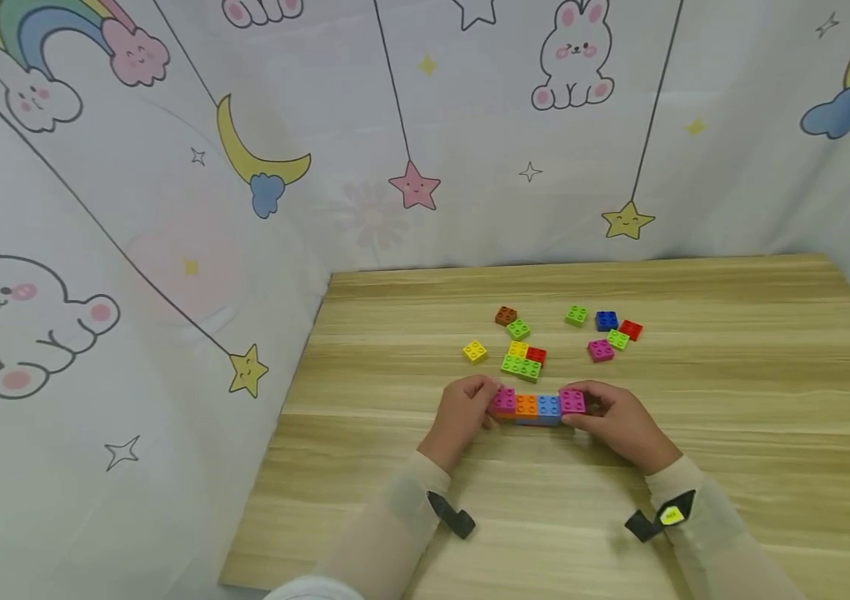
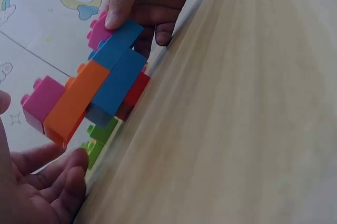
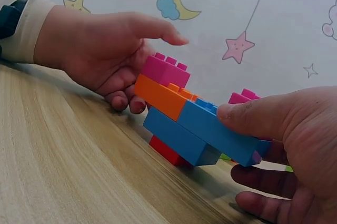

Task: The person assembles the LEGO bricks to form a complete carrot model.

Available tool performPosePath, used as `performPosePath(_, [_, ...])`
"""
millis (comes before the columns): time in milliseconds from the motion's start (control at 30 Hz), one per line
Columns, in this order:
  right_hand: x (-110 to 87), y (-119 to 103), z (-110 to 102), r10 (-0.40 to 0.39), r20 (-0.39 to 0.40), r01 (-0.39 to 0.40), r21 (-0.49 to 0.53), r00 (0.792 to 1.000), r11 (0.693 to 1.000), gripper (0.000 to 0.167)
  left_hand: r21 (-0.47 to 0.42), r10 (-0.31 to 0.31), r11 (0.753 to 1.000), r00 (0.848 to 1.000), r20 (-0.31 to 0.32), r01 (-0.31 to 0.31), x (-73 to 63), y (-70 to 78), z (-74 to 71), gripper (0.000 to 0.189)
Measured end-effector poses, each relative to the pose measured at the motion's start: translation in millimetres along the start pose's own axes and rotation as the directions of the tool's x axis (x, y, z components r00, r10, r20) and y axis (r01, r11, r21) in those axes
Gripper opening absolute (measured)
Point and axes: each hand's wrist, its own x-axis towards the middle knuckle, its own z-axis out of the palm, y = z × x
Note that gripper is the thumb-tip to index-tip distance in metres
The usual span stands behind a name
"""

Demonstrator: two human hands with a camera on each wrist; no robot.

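A stepped structure of toy building bricks stands between the hands. A red brick [image 3: 167,151] forms its base, with a long blue brick [image 3: 179,135] above. Over that, an orange brick [image 3: 160,96] and a second blue brick [image 3: 224,133] sit end to end. Pink bricks top both ends, the left one [image 1: 502,398] and the right one [image 1: 572,401]. My right hand [image 1: 620,421] grips the right end, thumb on the upper blue brick's side. My left hand [image 1: 462,417] is at the left end, thumb raised off the pink brick and fingers loosely bent beside the orange one.
Behind the structure lies a joined cluster of green [image 1: 521,367], yellow and red bricks, with a yellow brick [image 1: 474,352] to its left. Farther back are brown [image 1: 506,315], dark blue [image 1: 607,320], red [image 1: 631,330], pink [image 1: 601,350] and several green bricks. A patterned curtain [image 1: 485,108] borders the wooden table.
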Motion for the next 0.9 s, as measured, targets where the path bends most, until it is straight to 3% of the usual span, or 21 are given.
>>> performPosePath(67, [0.2, 0, 0, 0.001, 0.002, -0.001, -0.001, 1.0, 1.0, 0.044, 0.07, 0.1, 0.993, 0.991, -0.084, -0.094, 6.7, -5.0, -4.7, 0.023])
performPosePath(100, [0.4, 1, 0, 0.001, 0.003, -0.001, -0.002, 1.0, 1.0, 0.044, 0.117, 0.165, 0.982, 0.978, -0.127, -0.151, 11.0, -7.2, -7.9, 0.021])
performPosePath(167, [0.1, 0, 0, 0.002, 0.007, -0.002, -0.002, 1.0, 1.0, 0.044, 0.209, 0.288, 0.946, 0.937, -0.2, -0.246, 21.7, -10.9, -15.4, 0.017])
performPosePath(233, [0.3, 0, 0, 0.008, 0.006, -0.008, -0.006, 1.0, 1.0, 0.044, 0.299, 0.361, 0.91, 0.902, -0.237, -0.286, 34.2, -13.6, -23.1, 0.021])
performPosePath(267, [0.3, 0, 1, 0.008, 0.006, -0.008, -0.007, 1.0, 1.0, 0.045, 0.349, 0.382, 0.892, 0.893, -0.239, -0.289, 40.1, -14.2, -26.7, 0.028])
performPosePath(333, [0.3, 0, 1, 0.008, 0.006, -0.008, -0.007, 1.0, 1.0, 0.046, 0.439, 0.386, 0.859, 0.897, -0.217, -0.264, 51.5, -15.9, -32.4, 0.041])
performPosePath(467, [1.7, 1, 2, 0.012, 0.008, -0.012, -0.004, 1.0, 1.0, 0.046, 0.553, 0.311, 0.811, 0.941, -0.133, -0.19, 66.1, -18.6, -38.1, 0.047])
performPosePath(567, [2.6, 2, 3, 0.012, 0.012, -0.012, -0.001, 1.0, 1.0, 0.046, 0.568, 0.267, 0.806, 0.958, -0.1, -0.165, 69.0, -18.9, -39.4, 0.041])
performPosePath(667, [2.3, 2, 2, 0.007, 0.008, -0.007, -0.001, 1.0, 1.0, 0.045, 0.541, 0.286, 0.819, 0.953, -0.1, -0.189, 67.5, -17.0, -39.2, 0.037])
performPosePath(733, [1.9, 2, 2, 0.006, 0.004, -0.006, 0.0, 1.0, 1.0, 0.045, 0.49, 0.341, 0.836, 0.934, -0.108, -0.249, 63.4, -13.2, -38.5, 0.036])
performPosePath(767, [1.8, 2, 1, 0.009, 0.001, -0.009, 0.005, 1.0, 1.0, 0.045, 0.462, 0.385, 0.835, 0.917, -0.106, -0.298, 60.2, -10.9, -37.8, 0.035])
performPosePath(833, [1.4, 2, 1, 0.006, 0.003, -0.006, 0.007, 1.0, 1.0, 0.045, 0.385, 0.493, 0.817, 0.866, -0.081, -0.429, 51.5, -3.7, -35.6, 0.034])
performPosePath(900, [1.4, 2, 0, 0.007, 0.004, -0.007, 0.008, 1.0, 1.0, 0.046, 0.316, 0.596, 0.766, 0.803, -0.02, -0.56, 41.1, 4.0, -32.0, 0.035])
